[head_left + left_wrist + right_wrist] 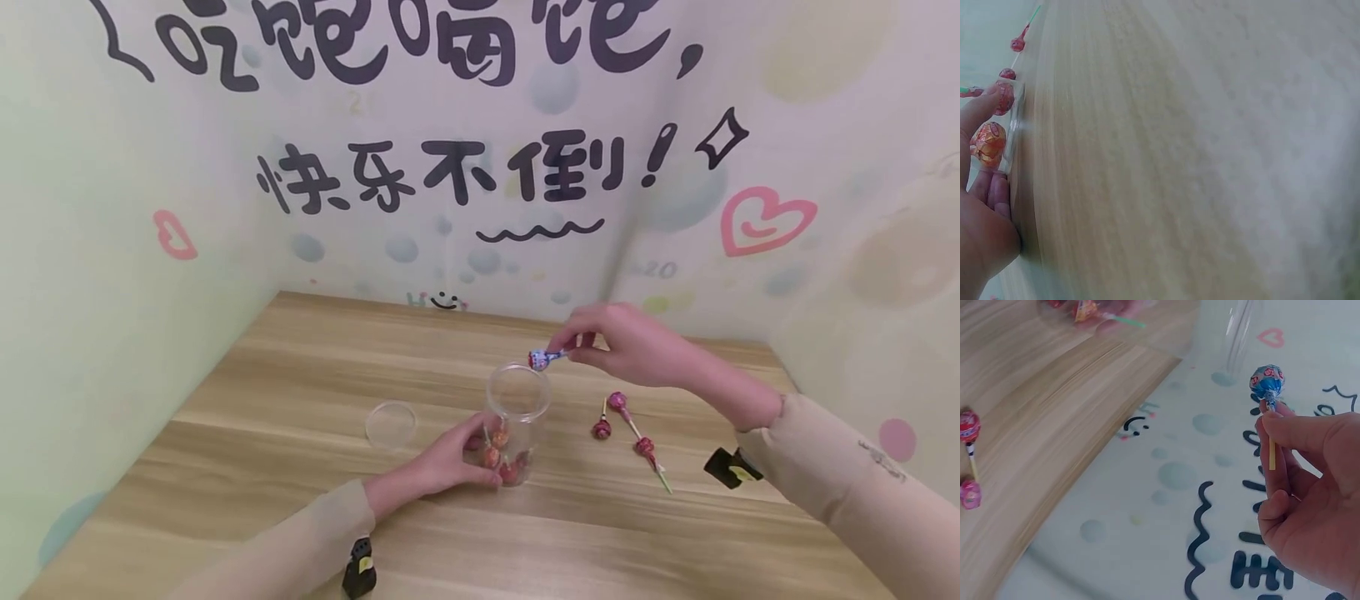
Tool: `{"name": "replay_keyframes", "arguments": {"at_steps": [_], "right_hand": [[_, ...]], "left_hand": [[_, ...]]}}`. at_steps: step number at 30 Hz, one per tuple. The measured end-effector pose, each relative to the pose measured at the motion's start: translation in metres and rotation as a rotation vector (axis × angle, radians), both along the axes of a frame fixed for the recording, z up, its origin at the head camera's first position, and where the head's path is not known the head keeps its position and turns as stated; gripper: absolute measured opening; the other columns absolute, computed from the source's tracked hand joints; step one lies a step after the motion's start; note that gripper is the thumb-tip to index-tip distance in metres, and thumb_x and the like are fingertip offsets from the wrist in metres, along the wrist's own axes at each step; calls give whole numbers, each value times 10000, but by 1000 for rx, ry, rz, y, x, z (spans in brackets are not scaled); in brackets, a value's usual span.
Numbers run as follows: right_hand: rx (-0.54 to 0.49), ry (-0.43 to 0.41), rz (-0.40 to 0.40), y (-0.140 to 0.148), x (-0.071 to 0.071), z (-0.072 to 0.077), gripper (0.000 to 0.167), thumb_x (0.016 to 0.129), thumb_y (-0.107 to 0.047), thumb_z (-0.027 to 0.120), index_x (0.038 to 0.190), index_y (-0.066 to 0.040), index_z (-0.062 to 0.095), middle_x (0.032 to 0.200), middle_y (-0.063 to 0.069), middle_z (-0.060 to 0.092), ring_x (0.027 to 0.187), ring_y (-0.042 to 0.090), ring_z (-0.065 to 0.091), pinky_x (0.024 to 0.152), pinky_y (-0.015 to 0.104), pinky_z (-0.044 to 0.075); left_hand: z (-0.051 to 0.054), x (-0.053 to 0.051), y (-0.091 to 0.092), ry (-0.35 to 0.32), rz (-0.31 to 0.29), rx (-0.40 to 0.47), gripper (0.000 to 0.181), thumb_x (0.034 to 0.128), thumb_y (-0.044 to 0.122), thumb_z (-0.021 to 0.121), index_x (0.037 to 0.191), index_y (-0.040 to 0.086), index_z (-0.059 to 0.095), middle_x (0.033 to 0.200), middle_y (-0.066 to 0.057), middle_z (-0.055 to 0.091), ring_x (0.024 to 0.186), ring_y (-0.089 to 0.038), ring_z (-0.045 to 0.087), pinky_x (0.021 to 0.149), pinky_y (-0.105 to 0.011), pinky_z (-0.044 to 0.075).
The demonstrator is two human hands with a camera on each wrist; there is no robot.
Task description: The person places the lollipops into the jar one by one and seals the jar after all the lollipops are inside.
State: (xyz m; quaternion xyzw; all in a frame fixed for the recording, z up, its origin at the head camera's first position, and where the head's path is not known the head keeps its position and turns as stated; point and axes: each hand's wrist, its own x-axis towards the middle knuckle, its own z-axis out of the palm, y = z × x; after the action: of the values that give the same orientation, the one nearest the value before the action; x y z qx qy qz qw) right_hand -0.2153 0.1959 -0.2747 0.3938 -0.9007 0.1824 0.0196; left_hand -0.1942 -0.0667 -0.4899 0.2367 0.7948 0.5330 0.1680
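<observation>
My right hand (618, 342) pinches the stick of a blue-wrapped lollipop (1267, 382), its candy end at the rim of a clear plastic jar (519, 392). In the right wrist view, thumb and fingers hold the stick just below the wrapper. Low on the jar's left side, my left hand (450, 458) grips the wall with thumb and fingers around it. Several orange and red lollipops lie in the jar, among them an orange one (989, 144) near the left thumb. The jar stands upright and uncovered on the wooden table.
Right of the jar lie a dark red lollipop (602, 429), a pink lollipop (617, 401) and a red lollipop (645, 447). A round clear lid (391, 424) rests left of the jar. A printed wall (450, 258) borders the table (300, 375) at the back.
</observation>
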Motion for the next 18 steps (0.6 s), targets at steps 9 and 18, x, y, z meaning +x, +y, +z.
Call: {"name": "replay_keyframes", "arguments": {"at_steps": [9,18], "right_hand": [[42,29,114,-30,3,0,210,869,0,694,990,-156,765,968,-63,742,894,91,628,826,309,510],[107,37,134,-46,9,-10,182,850,-13,725,974,-138,773,946,-46,747,889,102,648,814,287,549]], "left_hand": [[2,0,1,18,-2,-13,783,747,168,860,1415,111,458,1324,-98,589,1181,-255,581,1037,-378,458],[1,0,0,25,-7,-2,775,749,177,859,1409,109,459,1326,-92,590,1205,-248,573,1050,-364,448]]}}
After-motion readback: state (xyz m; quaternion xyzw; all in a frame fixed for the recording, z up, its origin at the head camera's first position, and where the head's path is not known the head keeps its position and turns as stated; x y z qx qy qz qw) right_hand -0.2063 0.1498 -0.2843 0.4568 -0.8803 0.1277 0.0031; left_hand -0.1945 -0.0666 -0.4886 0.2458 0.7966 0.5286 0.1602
